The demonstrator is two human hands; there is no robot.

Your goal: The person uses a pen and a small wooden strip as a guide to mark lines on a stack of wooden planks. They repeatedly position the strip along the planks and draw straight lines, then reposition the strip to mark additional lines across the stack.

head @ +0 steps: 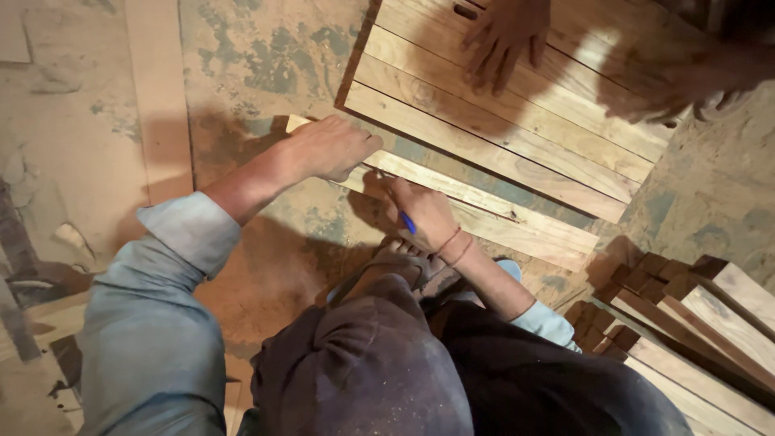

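Evidently stiff and light, the wooden slat (484, 211) lies pinned under the curled left hand (331, 149), while the right hand (424, 214) beside it pinches what seems a blue pen (408, 223).

Blue pen (408, 223), pale-brown planks (517, 121), light-blue sleeve (161, 323)

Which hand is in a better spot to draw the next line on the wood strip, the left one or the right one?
Probably the right hand: it grips the blue pen with its tip down by the wood strip. The left hand lies fisted on the strip's end, seemingly steadying it.
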